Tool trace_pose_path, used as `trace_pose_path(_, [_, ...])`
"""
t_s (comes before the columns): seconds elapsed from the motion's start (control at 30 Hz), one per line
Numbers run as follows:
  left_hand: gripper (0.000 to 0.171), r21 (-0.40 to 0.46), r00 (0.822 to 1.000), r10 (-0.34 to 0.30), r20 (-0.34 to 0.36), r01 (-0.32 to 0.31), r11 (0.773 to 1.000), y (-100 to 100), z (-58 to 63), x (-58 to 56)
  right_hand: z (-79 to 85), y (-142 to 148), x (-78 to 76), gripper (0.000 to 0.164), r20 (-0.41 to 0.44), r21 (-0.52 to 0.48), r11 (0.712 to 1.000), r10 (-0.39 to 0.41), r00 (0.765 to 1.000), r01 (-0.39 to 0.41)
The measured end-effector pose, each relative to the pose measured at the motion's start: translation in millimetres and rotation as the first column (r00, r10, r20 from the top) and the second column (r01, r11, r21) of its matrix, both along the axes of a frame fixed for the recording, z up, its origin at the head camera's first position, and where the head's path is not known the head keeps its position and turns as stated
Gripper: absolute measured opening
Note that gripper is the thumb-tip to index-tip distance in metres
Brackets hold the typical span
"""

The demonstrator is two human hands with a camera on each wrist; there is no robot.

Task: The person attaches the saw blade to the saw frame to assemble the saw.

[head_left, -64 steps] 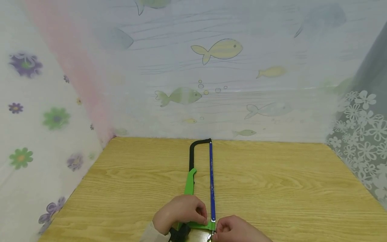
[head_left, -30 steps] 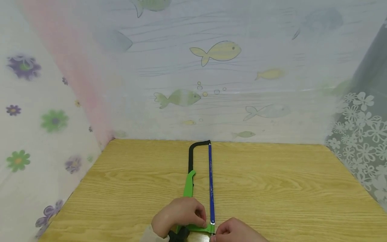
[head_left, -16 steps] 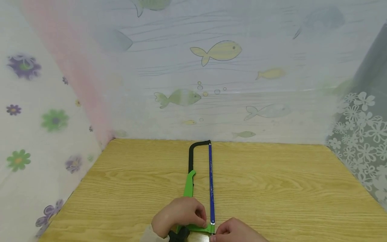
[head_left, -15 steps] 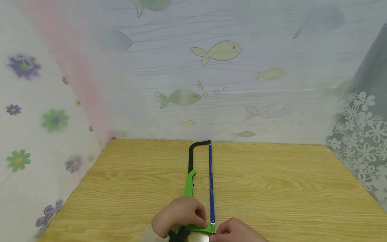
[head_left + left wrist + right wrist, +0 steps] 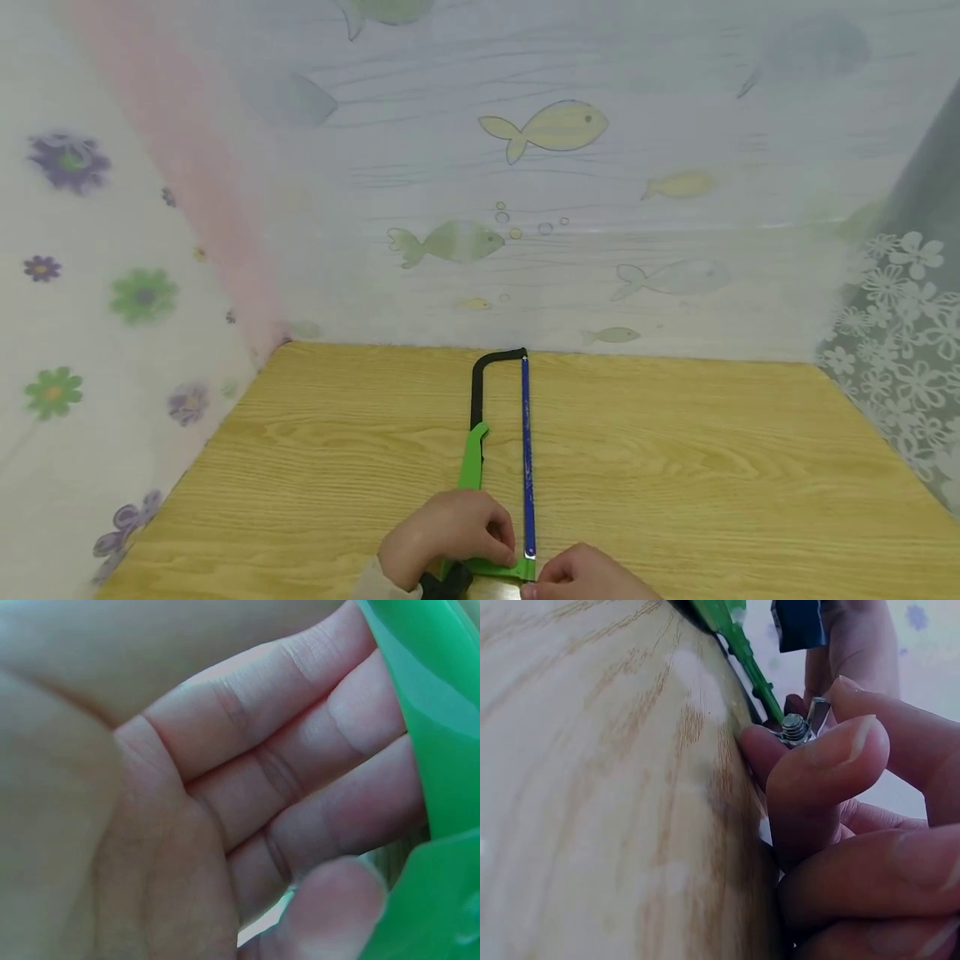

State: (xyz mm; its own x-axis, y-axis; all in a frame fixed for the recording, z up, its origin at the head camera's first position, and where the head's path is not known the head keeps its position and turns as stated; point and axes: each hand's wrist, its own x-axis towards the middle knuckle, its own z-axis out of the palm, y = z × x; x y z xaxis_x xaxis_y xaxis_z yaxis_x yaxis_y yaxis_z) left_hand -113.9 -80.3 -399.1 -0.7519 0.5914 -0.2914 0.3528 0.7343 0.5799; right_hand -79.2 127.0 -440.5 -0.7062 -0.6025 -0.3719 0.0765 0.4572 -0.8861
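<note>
A hacksaw [image 5: 471, 458] with a green and black frame and a blue blade [image 5: 528, 450] lies lengthwise on the table, its front tip towards the far edge. My left hand [image 5: 457, 529] holds the green frame near its handle end; in the left wrist view several fingertips meet the green part [image 5: 450, 727]. At the blade's near end, my right hand [image 5: 581, 575] pinches a metal wing nut [image 5: 819, 712]. The threaded end of a bolt [image 5: 793, 726] shows between the fingers in the right wrist view. The bottom of the head view cuts off the handle's end.
The wood-grain table [image 5: 712, 467] extends on both sides of the saw. A fish-printed sheet [image 5: 562, 192] stands along its far edge, with a flower-printed one [image 5: 82, 333] at left and a lacy curtain [image 5: 900, 333] at right. A black strap [image 5: 446, 582] sits at the left wrist.
The right fingers have shifted over the wing nut, whose wings showed in the head view about two seconds ago. Left hand and hacksaw stay in place; the head view shifts slightly.
</note>
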Motion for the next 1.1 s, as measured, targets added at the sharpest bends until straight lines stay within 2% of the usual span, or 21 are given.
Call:
trace_pose_path(0.27, [0.008, -0.007, 1.0, 0.005, 0.003, -0.005, 1.0, -1.2, 0.3, 1.0, -0.4, -4.2, 1.5, 0.035, -0.002, 0.042, 0.999, -0.028, 1.0, 0.028])
trace_pose_path(0.6, [0.008, -0.016, 1.0, 0.005, -0.005, -0.005, 1.0, -1.5, -0.6, 0.7, 4.0, -2.9, 3.6, 0.034, 0.01, 0.022, 0.999, -0.025, 1.0, 0.025])
trace_pose_path(1.0, [0.008, -0.015, 1.0, 0.012, -0.001, -0.012, 1.0, -1.0, 0.6, -0.1, 1.6, 3.6, 0.2, 0.031, 0.043, -0.144, 0.988, 0.064, 0.997, -0.057])
trace_pose_path(1.1, [0.009, -0.018, 1.0, 0.018, 0.002, -0.018, 1.0, -0.2, 1.6, -0.7, 1.9, 3.9, -0.2, 0.03, 0.048, -0.159, 0.985, 0.069, 0.996, -0.061])
